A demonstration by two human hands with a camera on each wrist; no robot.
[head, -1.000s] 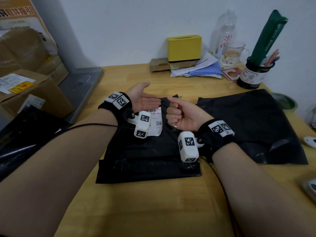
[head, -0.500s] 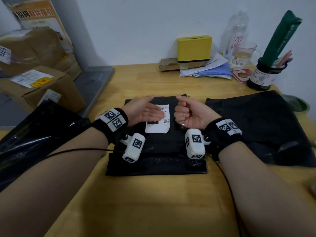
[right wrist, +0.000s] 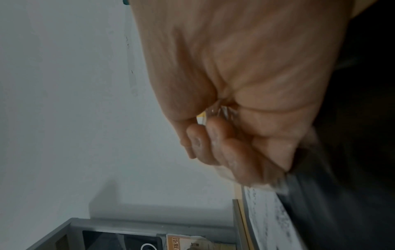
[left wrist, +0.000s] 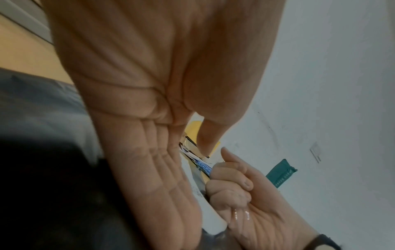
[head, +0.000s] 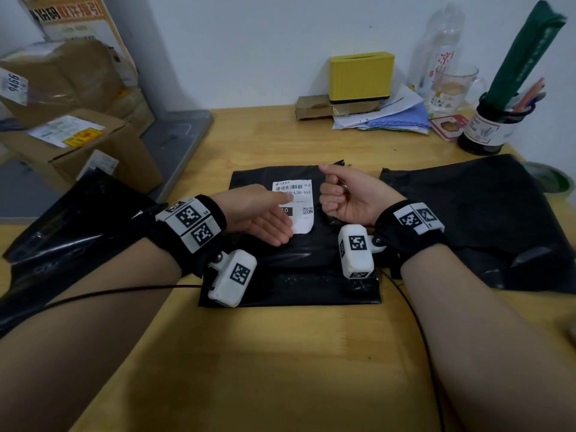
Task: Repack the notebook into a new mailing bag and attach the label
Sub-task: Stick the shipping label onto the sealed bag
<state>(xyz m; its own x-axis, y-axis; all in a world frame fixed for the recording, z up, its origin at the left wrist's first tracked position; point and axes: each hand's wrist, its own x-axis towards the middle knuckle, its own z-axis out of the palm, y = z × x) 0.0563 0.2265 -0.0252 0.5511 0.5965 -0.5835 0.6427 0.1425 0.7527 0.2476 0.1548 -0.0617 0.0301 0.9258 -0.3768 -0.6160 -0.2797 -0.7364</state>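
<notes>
The label [head: 294,204] lies flat on the black bag [head: 290,275] at the middle of the desk [head: 249,353]; the notebook is unseen, presumably inside. The left hand [head: 261,218] rests edge-down with straight fingers touching the label's left side, likely to press it flat so it sticks. The right hand [head: 346,198] sits just right of the label, fingers curled around something thin and clear, perhaps peeled backing; I cannot tell for sure. A second black bag [head: 486,219] lies to the right. Cardboard boxes [head: 78,141] stand left, a yellow box [head: 360,76] and pen pot [head: 489,126] by the white wall.
</notes>
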